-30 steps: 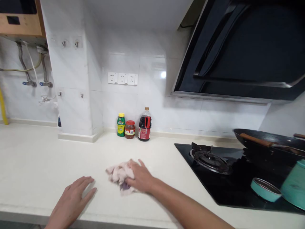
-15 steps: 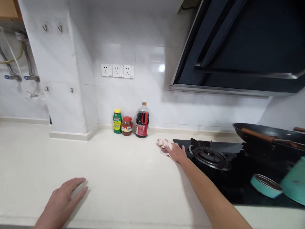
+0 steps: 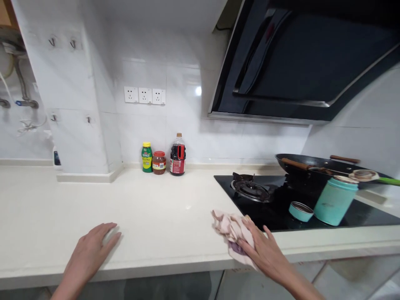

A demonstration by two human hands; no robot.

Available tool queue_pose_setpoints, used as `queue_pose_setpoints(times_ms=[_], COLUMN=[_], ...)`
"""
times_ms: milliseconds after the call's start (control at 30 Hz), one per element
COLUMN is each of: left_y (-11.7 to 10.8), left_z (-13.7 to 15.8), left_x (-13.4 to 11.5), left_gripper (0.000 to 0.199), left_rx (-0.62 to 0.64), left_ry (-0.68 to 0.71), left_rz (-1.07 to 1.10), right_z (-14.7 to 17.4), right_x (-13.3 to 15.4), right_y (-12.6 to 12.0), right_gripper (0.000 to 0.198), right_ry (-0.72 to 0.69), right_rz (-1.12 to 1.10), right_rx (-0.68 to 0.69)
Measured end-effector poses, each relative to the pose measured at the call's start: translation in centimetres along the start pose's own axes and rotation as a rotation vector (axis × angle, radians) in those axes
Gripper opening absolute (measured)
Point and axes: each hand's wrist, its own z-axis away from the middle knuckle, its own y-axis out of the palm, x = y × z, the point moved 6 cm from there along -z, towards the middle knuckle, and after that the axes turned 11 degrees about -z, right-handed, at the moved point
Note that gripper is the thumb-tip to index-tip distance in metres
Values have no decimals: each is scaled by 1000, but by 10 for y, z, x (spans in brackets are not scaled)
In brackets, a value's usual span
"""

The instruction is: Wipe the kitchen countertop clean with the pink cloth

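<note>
Under my right hand [image 3: 264,248] is a crumpled pale pink cloth [image 3: 229,229] with a purple patch. My fingers press it against the white countertop [image 3: 162,216], near its front edge and beside the stove's front left corner. Part of the cloth hangs over the edge. My left hand [image 3: 90,250] is at the front left of the counter, holding nothing, its thumb apart from the fingers.
Against the back wall stand a green bottle [image 3: 146,157], a red-lidded jar [image 3: 159,162] and a soy sauce bottle [image 3: 178,156]. The black gas stove [image 3: 281,212] bears a wok [image 3: 300,160], a turquoise canister [image 3: 336,202] and a turquoise lid [image 3: 301,211]. A range hood [image 3: 281,62] hangs above.
My right hand has drawn the cloth from the back of the counter along the stove's left side to the front edge. The view has shifted right; my left hand stays nearly in place.
</note>
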Motion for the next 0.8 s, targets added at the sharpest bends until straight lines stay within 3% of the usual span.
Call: queue_pose_setpoints(times_ms=[67, 167, 300, 433, 600, 700, 800], left_y=[-1, -5, -8, -8, -2, 1, 5], left_z=[1, 3, 4, 1, -4, -7, -11], left_x=[-3, -7, -9, -7, 0, 5, 10], left_gripper=[54, 53, 53, 56, 58, 55, 52], left_rx=[12, 2, -19, -17, 16, 17, 17], left_ry=[0, 8, 16, 6, 2, 3, 11], left_rz=[-1, -4, -3, -5, -10, 8, 22], right_z=[26, 28, -10, -35, -10, 17, 32], right_x=[-8, 1, 70, 180, 309, 343, 337], right_y=[-7, -20, -29, -10, 39, 63, 84], right_gripper=[68, 67, 56, 53, 50, 51, 56], right_ry=[8, 97, 125, -76, -496, -673, -773], right_rz=[-14, -58, -190, -322, -389, -346, -258], right_rx=[-48, -46, 51, 134, 210, 61, -187])
